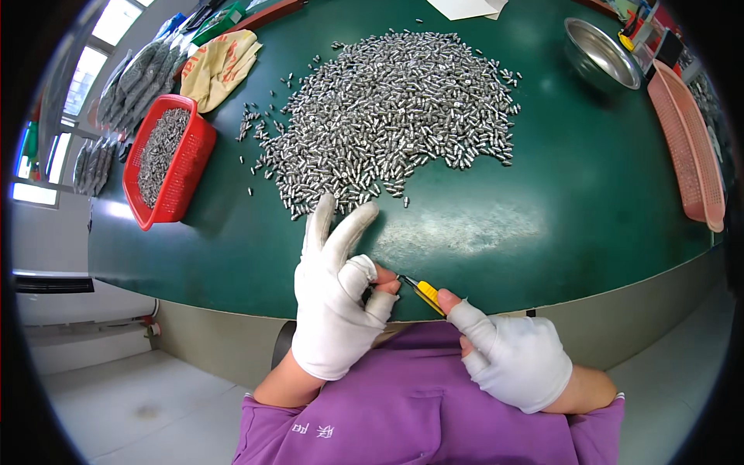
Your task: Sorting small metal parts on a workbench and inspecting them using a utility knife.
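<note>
While my left hand (335, 306) pinches a tiny metal piece (390, 280) steady, my right hand (508, 353) grips the yellow-handled pick (422, 293) against it, the heap of small silver metal pieces (391, 108) beyond my fingertips.

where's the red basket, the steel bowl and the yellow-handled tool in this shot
red basket (194, 159): head view, on its right wall
steel bowl (601, 54): head view, on its inner surface
yellow-handled tool (427, 295): head view, on the yellow handle

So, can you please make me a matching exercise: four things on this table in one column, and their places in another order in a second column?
Things:
1. red basket
2. metal bowl
3. pink tray
4. yellow tool

Places:
A. far right corner
B. right edge
C. left side
D. between the two gloved hands

Pairs: 1-C, 2-A, 3-B, 4-D
</note>
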Demonstrator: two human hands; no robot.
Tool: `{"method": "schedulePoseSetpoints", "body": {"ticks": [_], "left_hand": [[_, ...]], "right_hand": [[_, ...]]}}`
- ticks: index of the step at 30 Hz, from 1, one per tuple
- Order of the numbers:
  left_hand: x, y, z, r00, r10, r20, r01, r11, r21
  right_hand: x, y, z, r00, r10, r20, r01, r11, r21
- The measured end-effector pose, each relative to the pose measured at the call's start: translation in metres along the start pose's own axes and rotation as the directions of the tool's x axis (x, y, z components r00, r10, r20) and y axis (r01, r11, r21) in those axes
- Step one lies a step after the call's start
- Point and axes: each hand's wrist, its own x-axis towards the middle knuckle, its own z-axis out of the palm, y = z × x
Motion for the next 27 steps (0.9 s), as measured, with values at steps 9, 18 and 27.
{"method": "schedulePoseSetpoints", "body": {"ticks": [9,18,27], "left_hand": [[0.000,0.001,0.001,1.000,-0.007,-0.013,0.007,0.999,-0.044],[-0.028,-0.010,-0.004,0.897,-0.308,-0.317,0.139,0.878,-0.459],[-0.027,-0.037,-0.032,0.687,-0.322,-0.652,-0.303,0.688,-0.659]], "right_hand": [[0.012,-0.002,-0.025,0.994,-0.053,0.099,0.055,0.998,-0.020],[0.019,0.013,-0.013,0.973,0.229,-0.022,-0.096,0.494,0.864],[0.089,-0.030,0.039,0.985,-0.100,-0.143,0.174,0.489,0.855]]}}
